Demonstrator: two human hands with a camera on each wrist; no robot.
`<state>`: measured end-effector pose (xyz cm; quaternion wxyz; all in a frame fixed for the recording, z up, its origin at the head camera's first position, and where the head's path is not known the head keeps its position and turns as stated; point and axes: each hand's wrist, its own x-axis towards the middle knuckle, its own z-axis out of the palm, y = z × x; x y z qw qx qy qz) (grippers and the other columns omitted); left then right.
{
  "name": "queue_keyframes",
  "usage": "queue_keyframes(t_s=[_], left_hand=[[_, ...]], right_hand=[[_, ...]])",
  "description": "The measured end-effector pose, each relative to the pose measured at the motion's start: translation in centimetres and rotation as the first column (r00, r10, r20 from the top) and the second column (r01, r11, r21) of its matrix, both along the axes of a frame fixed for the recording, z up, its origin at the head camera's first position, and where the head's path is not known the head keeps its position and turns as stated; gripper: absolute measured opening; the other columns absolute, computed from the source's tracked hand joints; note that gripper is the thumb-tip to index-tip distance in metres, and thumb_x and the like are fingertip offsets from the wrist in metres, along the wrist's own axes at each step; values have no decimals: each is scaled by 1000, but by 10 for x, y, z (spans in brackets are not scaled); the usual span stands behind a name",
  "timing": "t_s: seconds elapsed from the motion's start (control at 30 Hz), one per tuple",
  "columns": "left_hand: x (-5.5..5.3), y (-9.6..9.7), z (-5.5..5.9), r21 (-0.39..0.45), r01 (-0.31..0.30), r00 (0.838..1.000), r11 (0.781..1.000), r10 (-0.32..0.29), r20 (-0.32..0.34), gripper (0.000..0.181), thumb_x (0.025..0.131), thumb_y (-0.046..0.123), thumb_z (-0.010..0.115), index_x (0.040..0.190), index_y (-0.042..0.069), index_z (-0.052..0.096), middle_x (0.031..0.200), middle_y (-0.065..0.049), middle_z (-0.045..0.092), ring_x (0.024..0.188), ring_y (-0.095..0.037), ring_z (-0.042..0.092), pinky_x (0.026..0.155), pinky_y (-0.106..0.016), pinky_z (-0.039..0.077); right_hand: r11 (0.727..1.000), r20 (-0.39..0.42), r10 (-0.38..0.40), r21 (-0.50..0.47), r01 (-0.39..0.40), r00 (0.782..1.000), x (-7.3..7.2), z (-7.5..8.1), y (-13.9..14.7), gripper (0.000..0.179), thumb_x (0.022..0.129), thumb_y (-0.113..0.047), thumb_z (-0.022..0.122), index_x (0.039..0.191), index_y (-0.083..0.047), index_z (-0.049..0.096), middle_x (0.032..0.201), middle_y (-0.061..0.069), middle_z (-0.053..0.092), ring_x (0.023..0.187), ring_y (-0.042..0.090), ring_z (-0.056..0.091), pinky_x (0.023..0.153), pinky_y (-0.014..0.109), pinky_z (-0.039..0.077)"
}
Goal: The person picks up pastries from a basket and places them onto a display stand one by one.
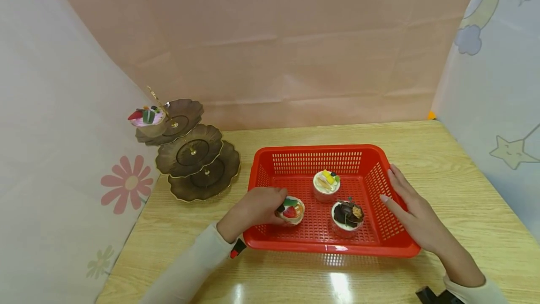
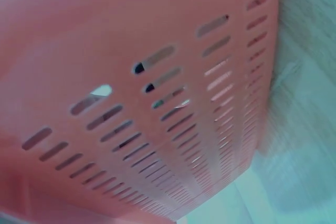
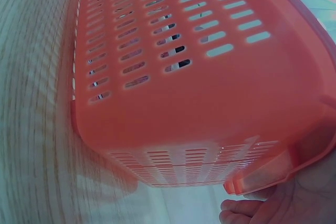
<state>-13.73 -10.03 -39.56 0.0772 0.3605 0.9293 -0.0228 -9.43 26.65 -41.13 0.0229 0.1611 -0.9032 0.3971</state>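
My left hand (image 1: 263, 206) reaches over the near left side of a red plastic basket (image 1: 333, 248) and grips a strawberry-topped cupcake (image 1: 294, 212) by its left side. Its fingers are partly hidden behind the cake. In the left wrist view the slotted basket wall (image 2: 173, 93) covers the hand. My right hand (image 1: 415, 217) holds the basket's right rim, thumb over the top and fingers along the outside; the right wrist view shows the fingers (image 3: 239, 211) under the rim. Beside the gripped cake, inside the basket, stand a yellow-fruit cupcake (image 1: 326, 186) and a chocolate-topped cupcake (image 1: 347, 217).
Left of the basket stands a brown three-tier cake stand with gold edges (image 1: 190, 151). A pink-cream cupcake (image 1: 148, 123) sits on its top tier. The wooden table (image 1: 320, 135) meets a peach backdrop behind and patterned white sheets at both sides.
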Motion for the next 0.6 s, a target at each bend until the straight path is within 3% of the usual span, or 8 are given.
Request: queue_keyframes(t_s=[0.27,0.37,0.47,0.6], left_hand=[[0,0,0,76,-11,1000,997,10,14,54,70,55,76,101,16,53,86,8,59,71,-4,53,61,-20,48],[0,-1,-1,89,-6,1000,996,7,-10,54,70,56,75,101,17,53,87,8,58,73,-4,53,61,-21,48],[0,-2,-1,106,-6,1000,994,8,-13,54,70,56,76,100,17,53,87,8,58,73,-4,53,60,-21,48],[1,-1,-1,119,-19,1000,993,19,3,55,68,55,78,100,17,52,87,9,58,73,-4,54,60,-21,47]], right_hand=[[1000,5,-1,-11,1,1000,0,-1,0,66,99,-25,49,151,-16,11,157,-7,0,143,25,3,110,21,3],[1000,21,3,-25,-3,1000,0,0,0,66,99,-25,49,151,-17,10,157,-8,-1,143,27,4,114,40,6],[999,38,4,-35,-3,999,-1,1,0,66,99,-26,48,151,-18,9,156,-10,-2,143,28,3,108,59,9],[999,48,2,-35,0,999,-2,2,1,65,100,-27,47,151,-19,9,156,-10,-2,143,29,3,104,66,11]])
